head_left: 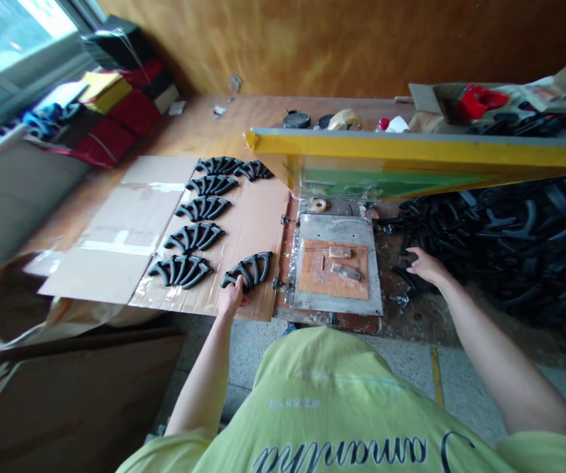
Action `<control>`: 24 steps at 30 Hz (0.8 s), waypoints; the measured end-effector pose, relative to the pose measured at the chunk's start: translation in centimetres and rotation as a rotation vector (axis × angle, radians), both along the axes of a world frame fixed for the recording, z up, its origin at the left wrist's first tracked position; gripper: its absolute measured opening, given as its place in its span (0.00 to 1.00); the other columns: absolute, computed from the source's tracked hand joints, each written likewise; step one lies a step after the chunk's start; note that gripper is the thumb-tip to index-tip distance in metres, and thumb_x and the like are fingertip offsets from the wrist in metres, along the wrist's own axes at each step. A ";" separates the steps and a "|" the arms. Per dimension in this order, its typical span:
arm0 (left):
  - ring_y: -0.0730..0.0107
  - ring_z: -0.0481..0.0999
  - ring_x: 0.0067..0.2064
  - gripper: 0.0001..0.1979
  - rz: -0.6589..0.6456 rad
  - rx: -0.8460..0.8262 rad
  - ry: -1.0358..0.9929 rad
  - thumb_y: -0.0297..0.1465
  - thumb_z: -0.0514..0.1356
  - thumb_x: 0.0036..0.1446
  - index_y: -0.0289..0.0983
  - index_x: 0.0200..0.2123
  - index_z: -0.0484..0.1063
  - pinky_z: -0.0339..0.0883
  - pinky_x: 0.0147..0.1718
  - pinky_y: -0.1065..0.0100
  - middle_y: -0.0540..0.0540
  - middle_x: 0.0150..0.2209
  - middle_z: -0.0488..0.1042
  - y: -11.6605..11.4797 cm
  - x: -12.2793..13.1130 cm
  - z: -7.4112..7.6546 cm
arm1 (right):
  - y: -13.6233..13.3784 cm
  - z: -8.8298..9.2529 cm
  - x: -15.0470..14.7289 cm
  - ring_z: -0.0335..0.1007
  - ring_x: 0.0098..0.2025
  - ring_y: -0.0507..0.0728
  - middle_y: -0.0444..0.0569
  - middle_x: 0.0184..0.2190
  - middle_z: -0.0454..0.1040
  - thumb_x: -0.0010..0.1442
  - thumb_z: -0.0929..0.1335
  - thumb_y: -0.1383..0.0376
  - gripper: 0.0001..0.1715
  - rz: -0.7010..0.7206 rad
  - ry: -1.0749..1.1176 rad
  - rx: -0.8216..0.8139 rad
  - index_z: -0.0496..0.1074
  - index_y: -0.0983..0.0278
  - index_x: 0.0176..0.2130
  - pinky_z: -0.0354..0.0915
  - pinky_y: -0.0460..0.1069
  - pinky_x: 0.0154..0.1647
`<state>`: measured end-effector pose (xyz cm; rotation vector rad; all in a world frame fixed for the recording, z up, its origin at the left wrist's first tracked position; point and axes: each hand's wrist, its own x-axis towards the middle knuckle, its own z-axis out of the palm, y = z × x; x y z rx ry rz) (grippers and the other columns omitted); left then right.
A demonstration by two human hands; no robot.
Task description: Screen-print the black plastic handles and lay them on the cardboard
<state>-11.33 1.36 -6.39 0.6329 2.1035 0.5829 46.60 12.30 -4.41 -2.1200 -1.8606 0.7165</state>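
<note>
My left hand [232,297] is closed on a black curved handle-like part [227,281] at the near end of a short fanned row [256,266] on the cardboard sheet [248,223]. Several more fanned rows of these black parts [181,270] lie further left and back. My right hand [426,267] is at the left edge of a big heap of similar parts [514,243]. Its thumb and forefinger close around a forked black part [408,281], partly hidden by the hand. Between my hands sits a metal plate [332,226] bearing an orange-brown board [307,276] with small blocks.
A yellow-edged screen frame [411,148] is tilted up behind the plate. A tape roll [319,205] rests beneath it. Clamp screws [277,283] stick out beside the plate. Behind are a cardboard box [423,102] and dark tins [296,119]; red and black bundles [115,125] stand back left.
</note>
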 end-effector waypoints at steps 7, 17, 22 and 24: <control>0.72 0.56 0.11 0.21 -0.232 0.025 0.056 0.40 0.60 0.62 0.36 0.20 0.67 0.48 0.14 0.72 0.54 0.08 0.57 2.0 -1.0 3.7 | 0.0 5.7 -3.5 0.72 0.31 0.57 0.51 0.33 0.75 0.56 0.70 0.62 0.12 0.088 0.066 0.154 0.77 0.60 0.42 0.66 0.54 0.39; 0.76 0.68 0.20 0.25 -0.244 0.988 -0.232 0.51 0.51 0.66 0.38 0.52 0.71 0.65 0.21 0.73 0.50 0.23 0.73 11.8 10.1 17.8 | -4.9 2.2 -17.0 0.74 0.40 0.61 0.54 0.36 0.79 0.69 0.62 0.59 0.13 0.320 -0.050 0.446 0.72 0.62 0.40 0.64 0.52 0.43; 0.74 0.69 0.20 0.30 -0.320 1.112 -0.407 0.53 0.43 0.68 0.37 0.50 0.72 0.64 0.19 0.73 0.49 0.22 0.71 12.6 13.6 23.3 | -5.6 2.0 -17.3 0.72 0.44 0.60 0.52 0.38 0.80 0.68 0.63 0.60 0.12 0.420 -0.228 0.519 0.75 0.61 0.41 0.61 0.52 0.48; 0.74 0.69 0.20 0.30 -0.326 1.089 -0.417 0.54 0.44 0.67 0.37 0.49 0.73 0.64 0.19 0.73 0.49 0.21 0.70 11.3 13.7 23.3 | -5.6 2.8 -16.6 0.73 0.46 0.60 0.53 0.43 0.80 0.66 0.66 0.59 0.13 0.388 -0.230 0.531 0.76 0.62 0.45 0.63 0.52 0.48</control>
